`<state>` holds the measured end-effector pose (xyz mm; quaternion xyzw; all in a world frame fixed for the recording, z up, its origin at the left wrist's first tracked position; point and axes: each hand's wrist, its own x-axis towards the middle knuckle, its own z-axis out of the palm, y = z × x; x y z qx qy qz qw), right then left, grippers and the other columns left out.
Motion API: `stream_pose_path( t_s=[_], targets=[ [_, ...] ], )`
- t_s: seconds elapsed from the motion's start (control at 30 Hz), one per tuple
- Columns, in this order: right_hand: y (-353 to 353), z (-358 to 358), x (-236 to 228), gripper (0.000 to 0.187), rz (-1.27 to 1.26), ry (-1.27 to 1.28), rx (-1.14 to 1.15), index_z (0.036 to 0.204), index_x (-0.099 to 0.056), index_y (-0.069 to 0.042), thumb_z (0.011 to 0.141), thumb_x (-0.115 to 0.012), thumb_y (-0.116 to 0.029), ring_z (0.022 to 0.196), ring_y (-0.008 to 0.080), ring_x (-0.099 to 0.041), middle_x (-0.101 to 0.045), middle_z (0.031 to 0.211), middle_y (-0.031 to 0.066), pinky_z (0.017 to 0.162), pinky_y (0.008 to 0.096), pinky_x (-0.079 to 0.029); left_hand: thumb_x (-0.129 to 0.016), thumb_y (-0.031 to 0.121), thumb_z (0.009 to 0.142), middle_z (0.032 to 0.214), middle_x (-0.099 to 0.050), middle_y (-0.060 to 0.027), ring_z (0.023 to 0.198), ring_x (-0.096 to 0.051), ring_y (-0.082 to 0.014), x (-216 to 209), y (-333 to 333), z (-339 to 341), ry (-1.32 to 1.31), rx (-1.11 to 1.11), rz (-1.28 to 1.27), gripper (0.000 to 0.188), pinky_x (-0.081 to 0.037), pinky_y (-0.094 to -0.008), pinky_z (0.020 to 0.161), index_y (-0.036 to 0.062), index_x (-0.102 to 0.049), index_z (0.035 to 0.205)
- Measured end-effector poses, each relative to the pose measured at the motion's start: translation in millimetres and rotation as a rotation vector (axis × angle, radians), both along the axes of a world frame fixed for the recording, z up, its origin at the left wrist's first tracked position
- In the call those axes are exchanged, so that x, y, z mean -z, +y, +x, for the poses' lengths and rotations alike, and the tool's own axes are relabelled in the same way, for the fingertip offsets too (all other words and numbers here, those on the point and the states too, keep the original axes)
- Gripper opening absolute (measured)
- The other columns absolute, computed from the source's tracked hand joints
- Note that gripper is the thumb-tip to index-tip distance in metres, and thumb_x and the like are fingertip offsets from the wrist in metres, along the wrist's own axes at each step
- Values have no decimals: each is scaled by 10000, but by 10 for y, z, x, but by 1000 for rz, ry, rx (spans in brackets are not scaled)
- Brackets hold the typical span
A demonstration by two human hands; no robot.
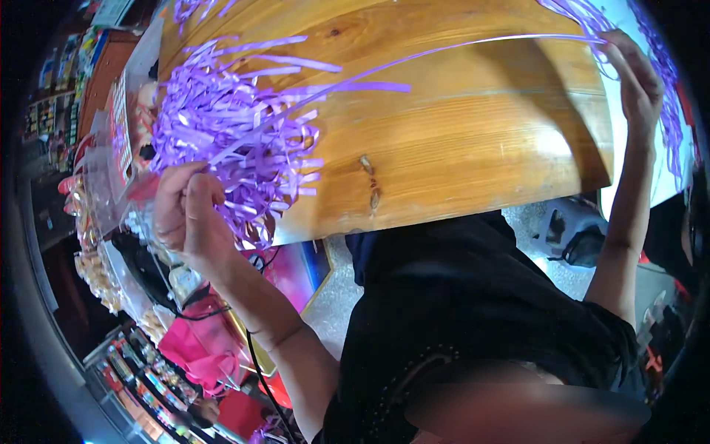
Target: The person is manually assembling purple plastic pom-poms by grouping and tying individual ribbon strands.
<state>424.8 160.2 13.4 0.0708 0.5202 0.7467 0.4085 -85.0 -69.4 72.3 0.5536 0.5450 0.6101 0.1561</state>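
A long, narrow purple ribbon (444,49) stretches in a shallow arc above the table between my two hands. My left hand (188,211) is closed, its thumb and bent fingers pinching one end of the ribbon at the table's left edge. At the far right, my right hand (637,81) grips the other part of the ribbon between thumb and fingertips, its arm reaching outward. A heap of looped, cut purple ribbon strips (222,126) lies just beyond my left hand, partly hidden by it. More loose purple strands (580,13) hang beside my right hand.
The wooden table (444,148) spreads in front of me. Beyond its right edge is a white surface with more purple strands (671,126). Clear plastic bags (111,163) crowd the left side. A grey plastic stool (566,229) stands below the table. A black cable (259,362) hangs by my left forearm.
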Motion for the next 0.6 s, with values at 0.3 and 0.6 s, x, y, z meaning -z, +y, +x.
stream_pose_path(
  t_s=[0.3,0.6],
  targets=[
    [245,245,123,304,1299,-2537,443,1167,-589,71,908,-563,-86,1075,237,-584,-601,1169,175,994,336,-420,-596,49,833,654,-533,-53,560,-449,-97,-172,-466,-378,9,-223,24,126,-347,-232,548,-66,-627,874],
    [638,596,396,335,1439,-2490,121,1250,-397,-131,917,-437,-148,1353,115,-300,-367,1389,-11,1132,217,-233,-555,73,870,611,-503,-32,547,-422,-99,34,-812,-592,-78,-414,-56,151,-347,-241,536,-67,-607,894]
  ],
)
